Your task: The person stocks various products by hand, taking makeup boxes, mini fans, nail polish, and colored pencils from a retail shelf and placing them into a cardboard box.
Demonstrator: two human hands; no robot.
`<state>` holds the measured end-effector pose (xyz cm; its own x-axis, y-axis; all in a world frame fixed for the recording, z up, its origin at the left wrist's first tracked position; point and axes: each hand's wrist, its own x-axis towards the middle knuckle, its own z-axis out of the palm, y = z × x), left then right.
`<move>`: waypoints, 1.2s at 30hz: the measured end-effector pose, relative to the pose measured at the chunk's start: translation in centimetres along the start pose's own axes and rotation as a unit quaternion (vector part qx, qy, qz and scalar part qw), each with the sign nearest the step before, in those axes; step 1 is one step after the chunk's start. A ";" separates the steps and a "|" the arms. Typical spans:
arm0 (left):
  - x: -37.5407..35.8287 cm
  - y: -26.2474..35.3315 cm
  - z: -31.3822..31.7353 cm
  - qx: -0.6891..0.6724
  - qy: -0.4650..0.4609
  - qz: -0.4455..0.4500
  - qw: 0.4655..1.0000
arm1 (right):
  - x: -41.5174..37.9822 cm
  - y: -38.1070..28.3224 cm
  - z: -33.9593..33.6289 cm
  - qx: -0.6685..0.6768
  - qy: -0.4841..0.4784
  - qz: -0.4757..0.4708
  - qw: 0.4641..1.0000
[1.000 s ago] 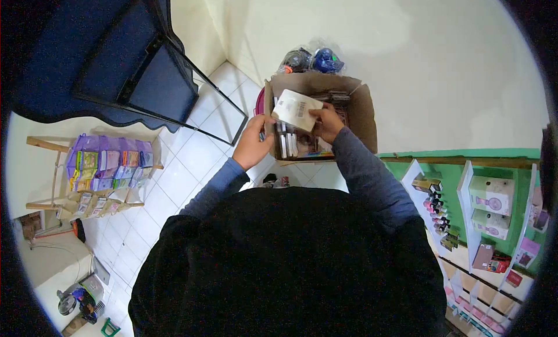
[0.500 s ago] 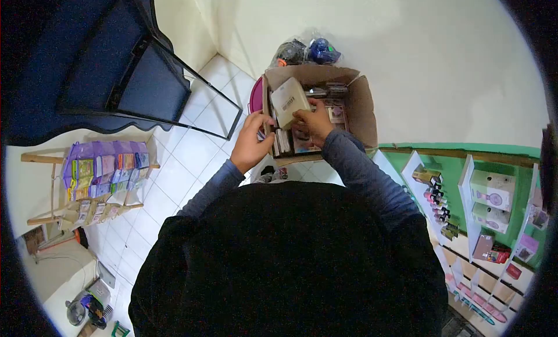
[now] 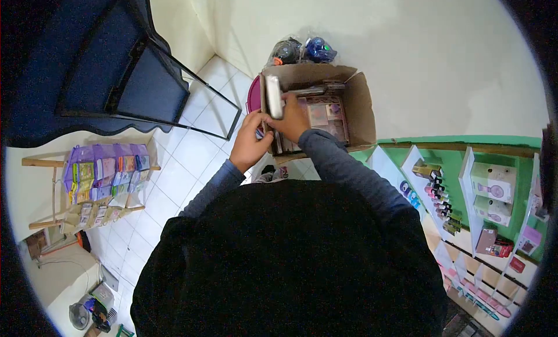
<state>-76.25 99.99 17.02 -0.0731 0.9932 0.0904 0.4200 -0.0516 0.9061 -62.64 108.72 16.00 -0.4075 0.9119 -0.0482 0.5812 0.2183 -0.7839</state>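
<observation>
A cardboard box stands open in front of me, with several flat packages inside. My right hand reaches into its left part, closed around a flat cream-coloured box tipped on its narrow side along the left wall. The fingertips of this hand are partly hidden. My left hand is at the left rim of the cardboard box, fingers and thumb curled on the edge, close to my right hand. Pink-and-brown palette-like packages lie inside to the right of my right hand.
Behind the box are plastic-wrapped dark and blue items. A magenta container stands at its left. A black metal frame juts in from the left. Shelves with cosmetics line the right, and a purple hanging organiser is at the left.
My right hand has moved left and turned the cream box from face-up to on edge by the left wall. The packages beneath are more exposed. My left hand stays at the rim.
</observation>
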 end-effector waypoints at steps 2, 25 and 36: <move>0.0 -0.2 0.2 -0.031 0.008 -0.025 0.999 | -0.2 -0.2 0.5 -0.055 -0.017 -0.006 0.998; 2.4 3.7 -0.5 0.223 0.066 0.089 0.969 | -11.7 -1.1 -18.2 0.159 -0.010 0.013 0.987; 2.0 14.8 7.3 0.208 0.094 0.251 0.941 | -38.3 -1.6 -39.0 0.171 0.358 0.009 0.918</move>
<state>-63.61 101.97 27.60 0.0875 0.8163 0.5710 0.7590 -0.4259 0.4925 -20.45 86.98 43.24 0.2381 0.9358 0.2600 0.2790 0.1905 -0.9412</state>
